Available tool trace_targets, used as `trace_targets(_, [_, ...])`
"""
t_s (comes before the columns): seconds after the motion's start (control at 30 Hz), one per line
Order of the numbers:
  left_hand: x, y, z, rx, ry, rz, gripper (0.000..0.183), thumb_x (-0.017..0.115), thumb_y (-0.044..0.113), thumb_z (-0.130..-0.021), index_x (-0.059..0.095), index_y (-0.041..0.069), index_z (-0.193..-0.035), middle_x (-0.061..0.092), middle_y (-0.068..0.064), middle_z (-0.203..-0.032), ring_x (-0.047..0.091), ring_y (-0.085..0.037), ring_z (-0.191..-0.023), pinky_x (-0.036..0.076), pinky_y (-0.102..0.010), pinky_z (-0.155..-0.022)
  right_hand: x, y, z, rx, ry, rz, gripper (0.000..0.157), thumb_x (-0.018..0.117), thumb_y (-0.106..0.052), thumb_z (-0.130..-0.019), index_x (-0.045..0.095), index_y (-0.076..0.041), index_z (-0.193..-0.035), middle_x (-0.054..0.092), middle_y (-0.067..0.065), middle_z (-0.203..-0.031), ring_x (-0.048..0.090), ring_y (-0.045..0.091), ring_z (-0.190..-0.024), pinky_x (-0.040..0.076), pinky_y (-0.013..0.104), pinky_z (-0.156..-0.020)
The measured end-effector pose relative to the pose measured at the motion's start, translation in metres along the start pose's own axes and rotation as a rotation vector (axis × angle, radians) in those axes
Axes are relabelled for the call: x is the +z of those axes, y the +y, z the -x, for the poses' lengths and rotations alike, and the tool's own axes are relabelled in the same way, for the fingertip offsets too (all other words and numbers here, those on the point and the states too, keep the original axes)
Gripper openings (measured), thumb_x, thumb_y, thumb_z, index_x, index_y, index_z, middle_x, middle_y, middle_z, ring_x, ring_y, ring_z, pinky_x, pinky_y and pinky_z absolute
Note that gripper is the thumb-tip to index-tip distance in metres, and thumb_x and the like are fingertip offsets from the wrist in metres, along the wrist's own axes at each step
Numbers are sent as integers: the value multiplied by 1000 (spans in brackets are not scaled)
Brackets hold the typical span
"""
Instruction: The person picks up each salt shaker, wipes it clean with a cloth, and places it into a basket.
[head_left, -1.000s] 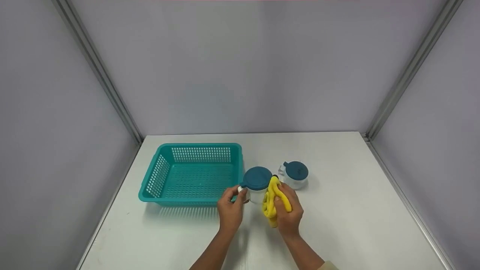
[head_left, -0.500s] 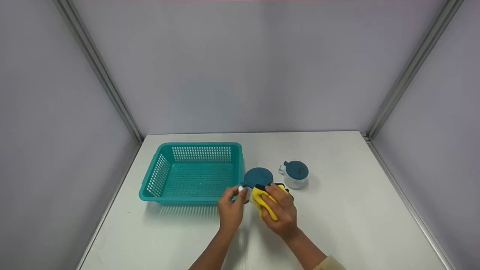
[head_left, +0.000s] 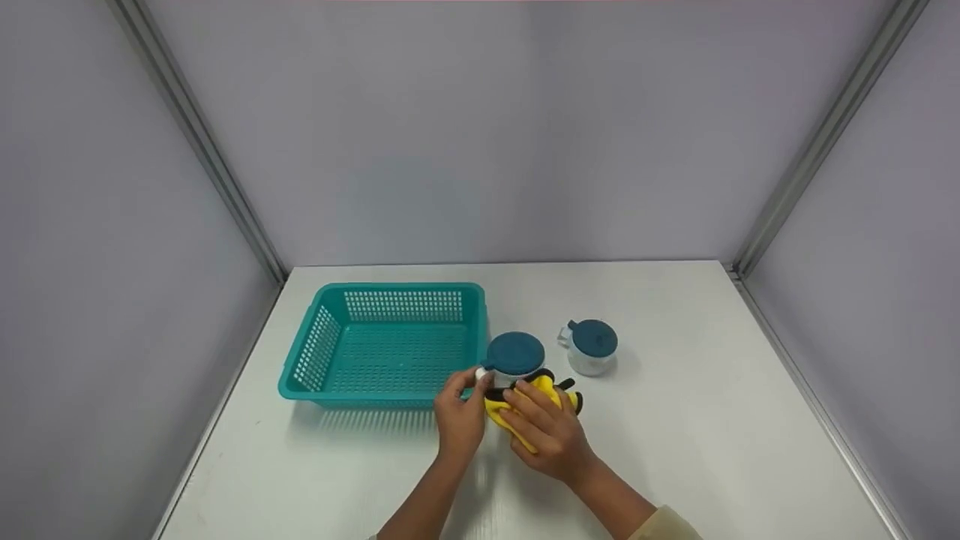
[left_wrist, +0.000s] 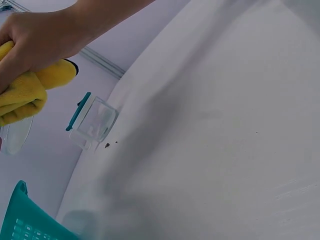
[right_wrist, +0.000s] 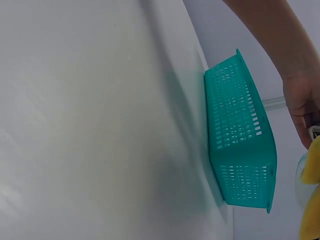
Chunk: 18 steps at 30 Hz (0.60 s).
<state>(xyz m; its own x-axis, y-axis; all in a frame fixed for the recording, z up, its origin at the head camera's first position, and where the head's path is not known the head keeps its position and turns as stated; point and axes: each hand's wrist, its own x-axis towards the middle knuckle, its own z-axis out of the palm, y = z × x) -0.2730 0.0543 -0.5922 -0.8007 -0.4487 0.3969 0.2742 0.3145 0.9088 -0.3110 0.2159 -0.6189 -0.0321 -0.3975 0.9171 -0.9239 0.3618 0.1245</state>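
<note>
On the white tabletop [head_left: 712, 420] stand one teal basket [head_left: 382, 400] with slotted sides and, to the right of it and well apart, one clear lidded jar [head_left: 592, 349], upright. A second jar, the held jar [head_left: 516, 358], is raised off the surface between these two and nearer the person, making two jars in all, each with one dark blue lid. There is one yellow cloth [head_left: 546, 386], edged in black.

Two hands are at work. The left grip [head_left: 460, 420] is closed to a pinch, thumb and fingers on the white handle [head_left: 481, 373] of the held jar, so the jar lies just right of and beyond the fingertips, lid up. The right grip [head_left: 551, 431] has hold of the bunched cloth, its fingers laid across the folds, at the jar's near side. The jar is thus just beyond this grip, with the cloth between; how much cloth touches the wall is hidden. A pale sleeve [head_left: 666, 525] covers part of the right forearm.
</note>
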Motion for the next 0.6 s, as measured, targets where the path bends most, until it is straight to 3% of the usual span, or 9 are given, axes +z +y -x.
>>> trace_targets(0.33, [-2,0,-2,-32,-22,74,23,67,35,-94,73,15,-104,64,-1,-91,65,-20,-85,59,-29,-70,-3,4,11,-60,-70,-45,27,62,-22,-91,74,-13,-113,68,6,-125,64,26,-115,53,50,-82])
trace_targets(0.6, [-2,2,-1,-79,-23,99,18,68,24,-94,72,10,-104,63,-5,-92,64,-20,-87,59,-27,-69,-12,13,-4,-37,31,-31,24,63,-19,-89,75,-9,-108,72,8,-111,67,25,-98,53,39,-77])
